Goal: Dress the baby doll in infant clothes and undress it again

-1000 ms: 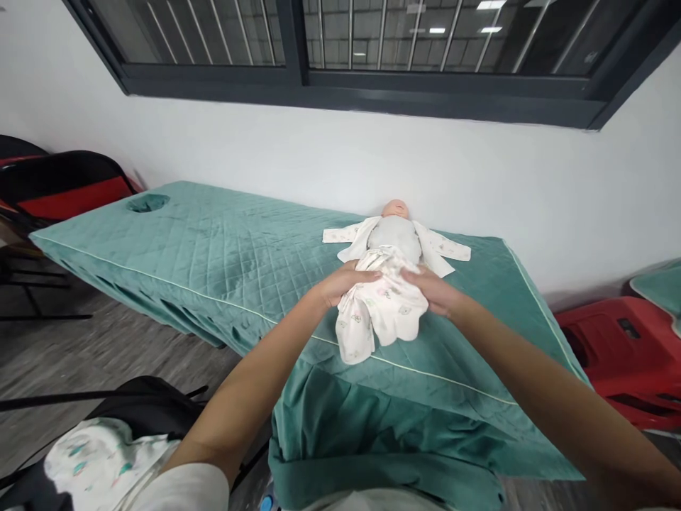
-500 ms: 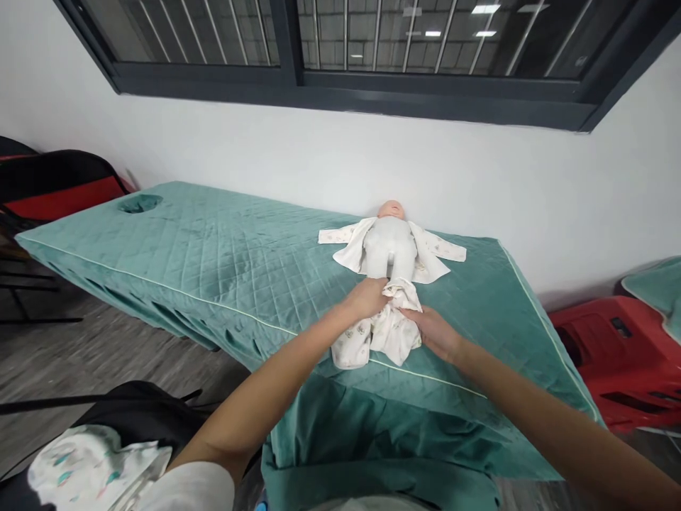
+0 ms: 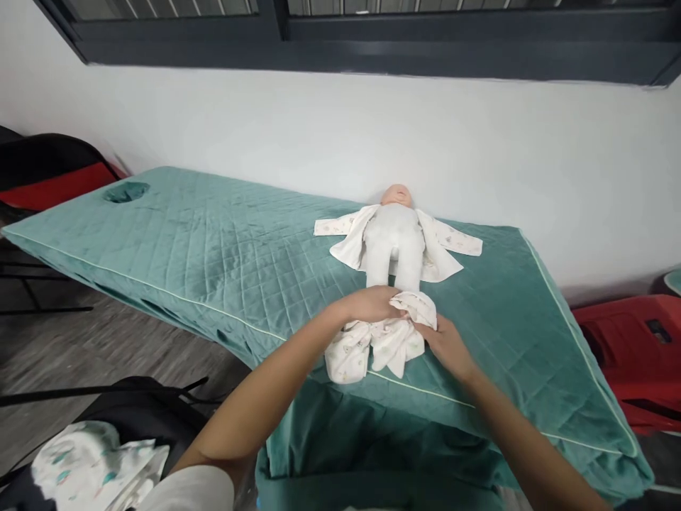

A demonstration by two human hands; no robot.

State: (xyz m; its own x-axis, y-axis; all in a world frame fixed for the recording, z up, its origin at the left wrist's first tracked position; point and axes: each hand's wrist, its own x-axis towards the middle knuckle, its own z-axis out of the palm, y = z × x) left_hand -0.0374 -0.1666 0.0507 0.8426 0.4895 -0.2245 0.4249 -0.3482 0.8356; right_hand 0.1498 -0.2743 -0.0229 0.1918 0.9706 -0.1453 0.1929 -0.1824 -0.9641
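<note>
A baby doll (image 3: 394,231) with a soft pale body lies on its back on the green padded bed, head towards the wall. Its arms are in an open white printed baby top (image 3: 450,240). At the doll's feet, white printed baby pants (image 3: 348,355) are bunched up. My left hand (image 3: 372,304) is closed on the gathered cloth beside one foot, its fingertips partly hidden. Around the other side of the bunch, my right hand (image 3: 447,345) grips the edge near the waistband. The doll's feet are covered by the cloth and my left hand.
The green quilted bed cover (image 3: 228,234) has a face hole at the far left. A white wall and dark window frame (image 3: 425,53) rise behind. A red plastic item (image 3: 633,355) stands right, a black-and-red chair (image 3: 53,177) left, and patterned white cloth (image 3: 90,461) lies lower left.
The view has tilted down and closer. My right hand has shifted up along the pants' edge, and the bunched opening now sits wider around the doll's foot on the right.
</note>
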